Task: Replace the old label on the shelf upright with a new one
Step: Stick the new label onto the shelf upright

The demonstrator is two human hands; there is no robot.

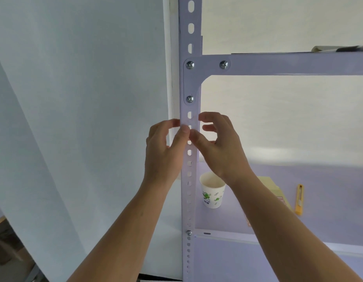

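The pale lilac shelf upright [189,82], punched with a row of holes, rises through the middle of the head view. A faint whitish label [191,120] lies flat on its front face just below the corner bracket, partly covering two holes. My left hand [164,151] wraps the upright's left edge, with its thumb pressed on the label's lower end. My right hand [219,147] comes from the right. Its thumb meets the left thumb on the label, its index fingertip touches the label's upper right edge, and its other fingers curl free. The label's print cannot be read.
On the shelf board [319,200] behind my right wrist stand a paper cup [212,193] with green print, a tan cardboard box [275,189] and a yellow utility knife [299,200]. A horizontal beam [288,64] crosses above. White wall panels [85,119] fill the left.
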